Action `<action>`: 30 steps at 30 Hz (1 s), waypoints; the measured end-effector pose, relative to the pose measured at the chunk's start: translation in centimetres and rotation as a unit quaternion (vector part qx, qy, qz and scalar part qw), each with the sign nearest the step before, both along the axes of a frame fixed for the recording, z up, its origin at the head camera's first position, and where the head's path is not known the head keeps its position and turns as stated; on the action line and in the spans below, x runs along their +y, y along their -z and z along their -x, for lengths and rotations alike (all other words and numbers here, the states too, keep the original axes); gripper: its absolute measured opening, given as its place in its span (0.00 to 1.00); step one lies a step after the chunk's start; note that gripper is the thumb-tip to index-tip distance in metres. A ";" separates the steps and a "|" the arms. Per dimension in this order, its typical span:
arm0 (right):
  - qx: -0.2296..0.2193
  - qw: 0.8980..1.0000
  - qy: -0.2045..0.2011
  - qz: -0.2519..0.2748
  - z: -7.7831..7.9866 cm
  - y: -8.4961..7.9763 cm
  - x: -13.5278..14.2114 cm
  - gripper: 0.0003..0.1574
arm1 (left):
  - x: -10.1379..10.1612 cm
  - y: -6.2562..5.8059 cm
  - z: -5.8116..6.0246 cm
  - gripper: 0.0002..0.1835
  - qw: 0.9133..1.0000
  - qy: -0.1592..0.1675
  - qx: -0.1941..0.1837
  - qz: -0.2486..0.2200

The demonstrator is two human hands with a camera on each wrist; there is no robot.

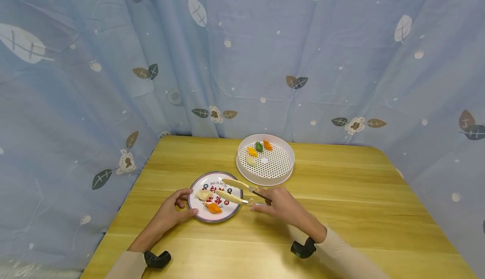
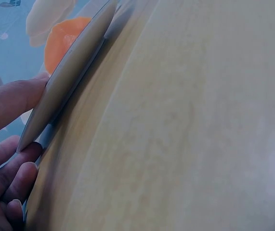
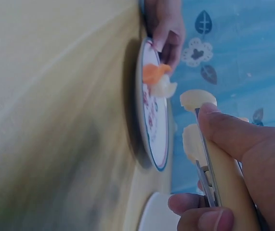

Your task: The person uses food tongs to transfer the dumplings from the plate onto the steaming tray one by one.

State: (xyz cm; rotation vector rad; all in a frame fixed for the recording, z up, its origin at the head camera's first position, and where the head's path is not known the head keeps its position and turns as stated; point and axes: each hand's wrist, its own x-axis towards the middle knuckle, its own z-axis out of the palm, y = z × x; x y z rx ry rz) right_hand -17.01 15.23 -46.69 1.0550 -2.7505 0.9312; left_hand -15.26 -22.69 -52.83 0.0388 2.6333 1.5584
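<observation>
My left hand (image 1: pixel 168 212) pinches the near-left rim of a round white plate (image 1: pixel 232 212) with red and dark print, thumb above and fingers below. The left wrist view shows that rim (image 2: pixel 65 86) tilted, with fingertips under it. Two dumpling-shaped pieces, one cream (image 1: pixel 203 195) and one orange (image 1: pixel 214 208), lie on the plate's left half. In my right hand (image 1: pixel 286 208) is a pair of tongs (image 1: pixel 233 198) with pale yellow tips. Those tips are spread apart over the plate, with nothing between them. Thumb and fingers grip the tongs' handle (image 3: pixel 226 180) in the right wrist view.
Behind the plate, to its right, stands a round white steamer basket (image 1: pixel 265 181) with a perforated bottom. Inside lie orange (image 1: pixel 267 145), green (image 1: pixel 259 147), yellow (image 1: pixel 252 152) and cream (image 1: pixel 251 161) pieces. A blue patterned curtain (image 1: pixel 250 60) hangs behind the wooden table (image 1: pixel 341 195).
</observation>
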 end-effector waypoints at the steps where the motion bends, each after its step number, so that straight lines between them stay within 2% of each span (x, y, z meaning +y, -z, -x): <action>1: -0.005 1.000 -0.003 -0.004 -0.2 0.1 -0.1 0.20 | 0.0 0.1 0.0 0.39 1.000 0.000 0.000 0.000; 15: -0.013 0.999 -0.026 -0.014 -1.5 1.1 -1.1 0.26 | -0.3 0.3 0.1 0.38 1.000 0.002 0.011 0.004; 23: -0.009 1.000 -0.025 -0.003 -2.0 1.0 -1.1 0.24 | -0.2 0.4 0.1 0.38 1.000 0.005 0.011 -0.001; 30: -0.017 1.000 -0.023 -0.011 -2.4 0.9 -1.0 0.26 | -0.2 0.3 0.1 0.39 1.000 0.006 0.011 0.000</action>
